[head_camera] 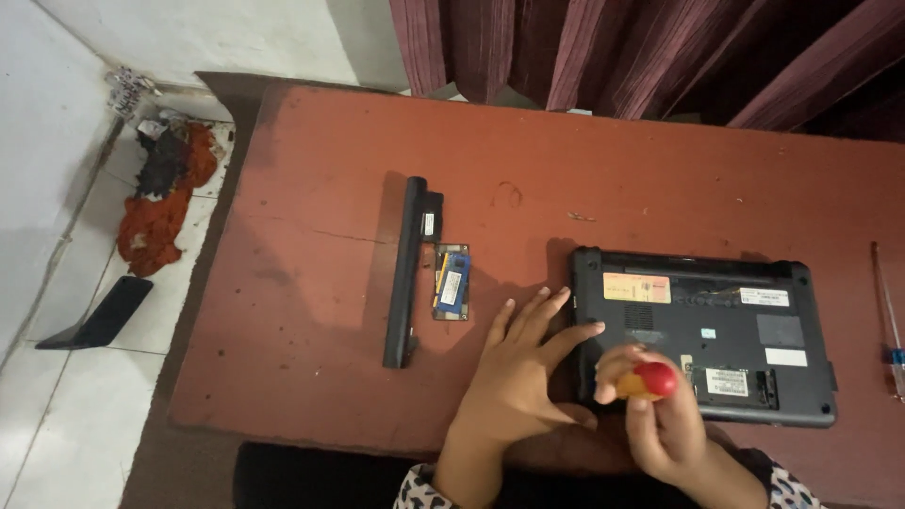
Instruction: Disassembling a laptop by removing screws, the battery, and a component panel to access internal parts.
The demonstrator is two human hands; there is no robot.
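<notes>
Laptop: a small black laptop (702,335) lay upside down on the red-brown table (311,311), toward the near right, its long axis running left to right.
Screwdriver: a tool with a red-and-yellow handle (649,381) stood over the laptop's near-left underside, just beside an open memory bay (733,385); its tip was hidden by the hand, so contact could not be told.
Right hand: the right hand (665,419) had its fingers wrapped around the handle, coming in from the near edge.
Left hand: the left hand (523,368) lay flat, fingers spread wide, on the table at the laptop's left edge, fingertips touching that edge; it held nothing.
Nearer hand: both were at the laptop; the right was over it, the left beside it.
Memory module: a small blue board (452,281) lay on the table left of the laptop, apart from the left hand.
Battery: a long black battery (407,271) lay just left of the module, long axis near to far.
Second screwdriver: a thin tool (886,306) lay at the far right, well apart.
Obstruction: nothing stood between hands and laptop.
</notes>
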